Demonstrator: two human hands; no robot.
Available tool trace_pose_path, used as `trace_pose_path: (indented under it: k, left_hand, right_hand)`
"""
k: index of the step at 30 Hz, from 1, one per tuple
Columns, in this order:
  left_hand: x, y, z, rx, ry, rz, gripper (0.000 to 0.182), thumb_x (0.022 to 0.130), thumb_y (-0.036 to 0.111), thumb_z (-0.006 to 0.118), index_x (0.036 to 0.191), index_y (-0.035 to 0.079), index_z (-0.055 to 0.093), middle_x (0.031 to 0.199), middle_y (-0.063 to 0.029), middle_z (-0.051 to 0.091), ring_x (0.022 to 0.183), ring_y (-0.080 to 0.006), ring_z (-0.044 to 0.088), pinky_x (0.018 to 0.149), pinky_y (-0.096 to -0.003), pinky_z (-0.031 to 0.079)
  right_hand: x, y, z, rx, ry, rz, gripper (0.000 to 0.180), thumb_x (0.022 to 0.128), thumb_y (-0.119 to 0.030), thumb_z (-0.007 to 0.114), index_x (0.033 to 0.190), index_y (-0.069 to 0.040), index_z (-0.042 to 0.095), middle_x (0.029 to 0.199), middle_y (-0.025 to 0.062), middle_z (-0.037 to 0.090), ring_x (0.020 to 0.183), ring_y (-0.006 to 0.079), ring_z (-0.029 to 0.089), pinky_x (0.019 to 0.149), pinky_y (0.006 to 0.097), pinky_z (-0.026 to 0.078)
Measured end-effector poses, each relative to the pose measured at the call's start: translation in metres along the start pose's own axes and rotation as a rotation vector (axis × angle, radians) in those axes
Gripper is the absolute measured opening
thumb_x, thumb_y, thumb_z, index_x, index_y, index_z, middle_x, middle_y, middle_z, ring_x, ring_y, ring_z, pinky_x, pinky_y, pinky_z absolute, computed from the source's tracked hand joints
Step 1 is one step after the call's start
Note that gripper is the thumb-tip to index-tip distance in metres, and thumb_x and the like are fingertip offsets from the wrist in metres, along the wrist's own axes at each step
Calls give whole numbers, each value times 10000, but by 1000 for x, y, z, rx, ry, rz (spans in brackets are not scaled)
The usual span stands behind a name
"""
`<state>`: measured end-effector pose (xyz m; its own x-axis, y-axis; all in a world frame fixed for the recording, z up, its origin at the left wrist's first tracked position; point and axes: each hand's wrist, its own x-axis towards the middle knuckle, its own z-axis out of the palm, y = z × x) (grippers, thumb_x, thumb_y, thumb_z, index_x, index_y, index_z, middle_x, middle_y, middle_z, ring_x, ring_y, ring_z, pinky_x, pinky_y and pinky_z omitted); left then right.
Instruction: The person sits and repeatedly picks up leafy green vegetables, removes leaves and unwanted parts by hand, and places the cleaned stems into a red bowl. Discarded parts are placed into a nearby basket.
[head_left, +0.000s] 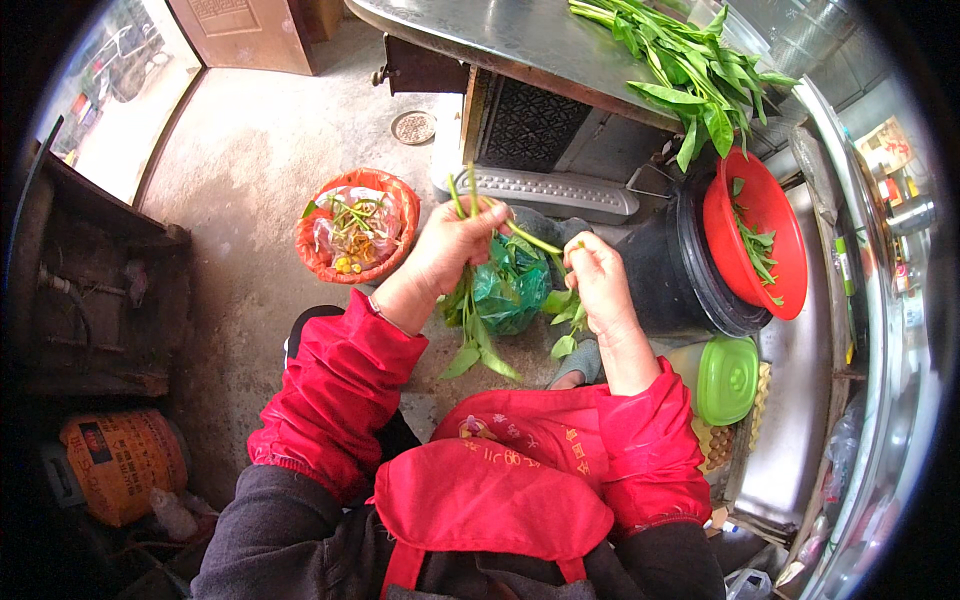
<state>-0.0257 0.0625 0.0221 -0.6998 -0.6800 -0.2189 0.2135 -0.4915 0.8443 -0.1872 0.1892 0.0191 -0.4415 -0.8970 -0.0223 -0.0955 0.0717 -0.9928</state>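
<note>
Green stems of a leafy vegetable (474, 330) are gripped in my left hand (463, 238), with leaves hanging below it and cut ends sticking up. My right hand (600, 279) pinches a stem that runs across from my left hand; a leafy tip dangles under it. Behind and between the hands, a green plastic bag (510, 296) holds more leaves. A bin lined with an orange bag (409, 225), left of my left hand, contains stem scraps. To the right, a red plastic basin (787, 240) with some leaves rests tilted on a black bucket (667, 262). A large bunch of the greens (697, 75) lies on the metal-topped table.
The metal tabletop (495, 37) spans the top, above a grey ridged base (547, 189). A round dish (413, 127) is on the concrete floor. A green-lidded container (728, 380) and eggs (718, 446) are at the right. A dark wooden cabinet (112, 202) stands left.
</note>
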Motion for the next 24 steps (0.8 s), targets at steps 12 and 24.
trace_pose_path:
  k: [12, 24]
  left_hand:
    - [3, -8, -3, 12, -63, -34, 192, 839, 236, 633, 734, 96, 554, 626, 34, 527, 426, -37, 330, 399, -194, 247]
    - [0, -10, 6, 41, -33, -60, 172, 799, 225, 678, 759, 82, 591, 633, 19, 569, 421, -34, 371, 387, -188, 271]
  right_hand:
    - [0, -18, 1, -112, -227, -89, 119, 891, -143, 523, 969, -55, 542, 781, -23, 533, 662, 42, 464, 609, 190, 398]
    - [0, -17, 7, -578, -112, -219, 154, 838, -152, 539, 839, 0, 558, 617, 88, 507, 599, 96, 507, 545, 284, 416]
